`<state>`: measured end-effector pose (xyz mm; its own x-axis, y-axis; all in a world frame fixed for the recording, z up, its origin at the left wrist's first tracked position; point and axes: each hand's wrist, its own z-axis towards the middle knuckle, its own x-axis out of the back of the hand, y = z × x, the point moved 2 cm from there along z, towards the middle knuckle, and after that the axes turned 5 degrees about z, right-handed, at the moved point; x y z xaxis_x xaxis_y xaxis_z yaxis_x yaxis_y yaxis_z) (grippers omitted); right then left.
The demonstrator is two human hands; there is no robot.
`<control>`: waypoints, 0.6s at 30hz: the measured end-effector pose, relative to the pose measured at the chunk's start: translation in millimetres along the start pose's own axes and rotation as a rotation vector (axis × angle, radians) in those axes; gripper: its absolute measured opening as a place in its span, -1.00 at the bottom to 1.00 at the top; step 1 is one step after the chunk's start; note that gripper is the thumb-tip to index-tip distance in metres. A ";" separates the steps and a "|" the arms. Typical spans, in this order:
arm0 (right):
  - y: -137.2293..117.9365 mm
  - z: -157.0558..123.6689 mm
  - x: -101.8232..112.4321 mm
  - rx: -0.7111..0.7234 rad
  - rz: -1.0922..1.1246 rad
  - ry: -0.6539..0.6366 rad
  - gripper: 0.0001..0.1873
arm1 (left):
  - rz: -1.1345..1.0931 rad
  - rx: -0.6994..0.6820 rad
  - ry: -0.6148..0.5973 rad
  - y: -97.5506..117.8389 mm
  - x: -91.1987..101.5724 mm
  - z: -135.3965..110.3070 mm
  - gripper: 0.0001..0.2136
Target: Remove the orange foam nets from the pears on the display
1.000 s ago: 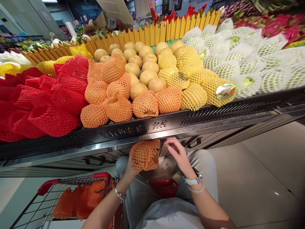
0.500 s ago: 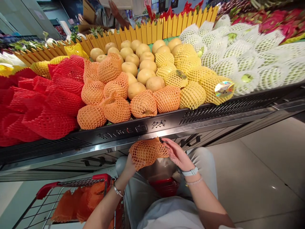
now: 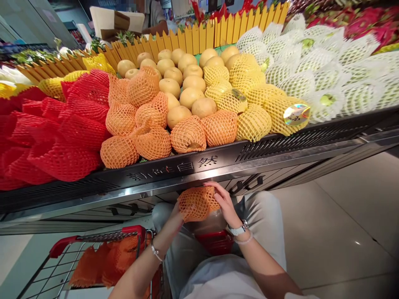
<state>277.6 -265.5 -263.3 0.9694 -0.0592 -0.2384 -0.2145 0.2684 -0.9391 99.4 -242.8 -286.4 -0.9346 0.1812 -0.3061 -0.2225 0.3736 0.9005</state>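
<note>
An orange foam fruit net [image 3: 198, 204] is held over my lap, just below the display's front edge. My left hand [image 3: 177, 212] is at its left end, with the fingers mostly hidden in or behind the mesh; pale patches show through the holes. My right hand [image 3: 223, 201] grips the net's right end, fingers bent over its rim. Whether a fruit is inside I cannot tell. Beyond the hands lie bare round tan pears [image 3: 191, 98] and several pears in orange nets [image 3: 188, 133].
Red netted fruit [image 3: 65, 158], yellow netted fruit [image 3: 254, 123] and white netted fruit [image 3: 327, 101] fill the display, behind a black front rail [image 3: 174, 167]. A cart [image 3: 67, 245] with orange nets [image 3: 104, 261] stands at lower left. Past the yellow picket fence [image 3: 199, 39] is a person [image 3: 154, 18].
The net and my left hand have moved slightly right. My right hand has shifted left, its fingers now farther over the net's right end. Behind the fence, the person and a box have moved.
</note>
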 end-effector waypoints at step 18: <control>11.7 2.7 -5.8 -0.087 0.122 0.143 -0.83 | -0.215 0.281 -0.109 5.4 -10.3 -11.1 -0.78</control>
<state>269.8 -259.4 -272.2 0.9100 -0.1688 -0.3788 -0.3452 0.1979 -0.9174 104.7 -252.7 -275.0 -0.8364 0.1614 -0.5239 -0.3115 0.6464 0.6966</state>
